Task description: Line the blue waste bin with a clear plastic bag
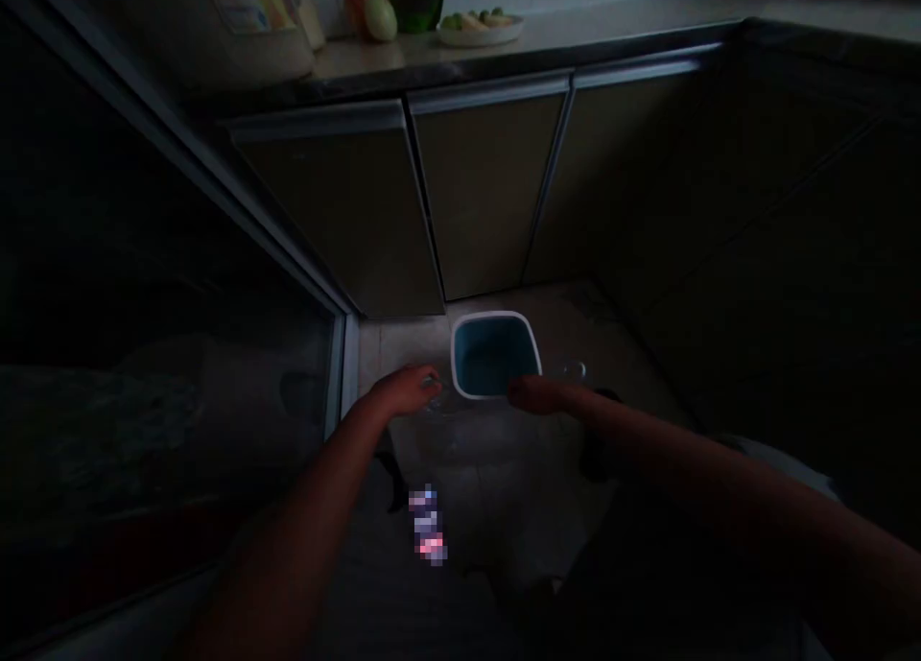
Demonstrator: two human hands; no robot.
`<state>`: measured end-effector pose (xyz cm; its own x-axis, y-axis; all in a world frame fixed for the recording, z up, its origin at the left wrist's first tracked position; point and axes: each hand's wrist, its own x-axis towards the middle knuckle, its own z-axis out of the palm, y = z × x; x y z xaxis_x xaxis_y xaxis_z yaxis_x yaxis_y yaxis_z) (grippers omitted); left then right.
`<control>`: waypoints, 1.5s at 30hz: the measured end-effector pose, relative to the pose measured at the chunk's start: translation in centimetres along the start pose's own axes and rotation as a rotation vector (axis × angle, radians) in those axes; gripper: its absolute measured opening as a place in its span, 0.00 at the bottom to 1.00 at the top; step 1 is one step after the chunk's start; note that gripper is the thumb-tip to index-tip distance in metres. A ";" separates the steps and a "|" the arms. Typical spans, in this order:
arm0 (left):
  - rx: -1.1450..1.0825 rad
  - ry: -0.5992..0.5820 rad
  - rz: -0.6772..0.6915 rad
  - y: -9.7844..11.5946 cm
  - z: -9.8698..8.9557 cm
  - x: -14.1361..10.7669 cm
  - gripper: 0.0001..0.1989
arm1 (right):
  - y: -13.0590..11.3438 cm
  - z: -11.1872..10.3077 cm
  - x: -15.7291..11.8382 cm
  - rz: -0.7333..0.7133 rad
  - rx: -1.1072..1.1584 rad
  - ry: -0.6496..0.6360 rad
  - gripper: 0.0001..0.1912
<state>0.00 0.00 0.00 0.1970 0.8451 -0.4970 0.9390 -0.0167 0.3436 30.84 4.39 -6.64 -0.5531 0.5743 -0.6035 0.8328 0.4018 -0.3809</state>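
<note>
Bucket (493, 354), blue inside, white rim

The bare left forearm (309, 507) rose from the lower middle of the view, slanting up and to the right, and ended in a left hand (407, 389) held back upward, its fingers pointing right. The bare right forearm (683, 450) stretched in from the lower right, nearly level, and its right hand (536, 393) pointed left toward the other, some way apart; dim light hid both hands' fingers
</note>
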 end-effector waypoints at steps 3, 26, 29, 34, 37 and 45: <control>-0.009 -0.011 0.004 -0.7 0.3 0.3 0.24 | 0.0 -0.2 0.4 0.009 0.012 -0.040 0.17; 0.034 -0.152 0.016 1.9 0.0 0.4 0.22 | -0.7 -12.6 -3.3 -0.051 0.417 0.030 0.17; 0.066 -0.167 -0.009 3.0 -0.5 0.4 0.22 | -0.5 -14.5 -3.6 -0.081 0.395 0.150 0.17; 0.088 -0.172 -0.026 4.0 -0.8 0.5 0.21 | -0.3 -16.9 -3.1 -0.073 0.313 0.402 0.18; 0.093 -0.174 -0.029 3.9 -0.6 0.7 0.22 | -0.2 -17.7 -2.3 -0.059 0.260 0.571 0.19; 0.102 -0.184 -0.055 3.4 -0.1 0.8 0.22 | 1.3 -17.9 0.0 -0.046 0.107 0.828 0.23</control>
<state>3.26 0.67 0.88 0.1839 0.7345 -0.6532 0.9716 -0.0353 0.2339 31.46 17.65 5.39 -0.3905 0.9142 0.1084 0.7837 0.3919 -0.4820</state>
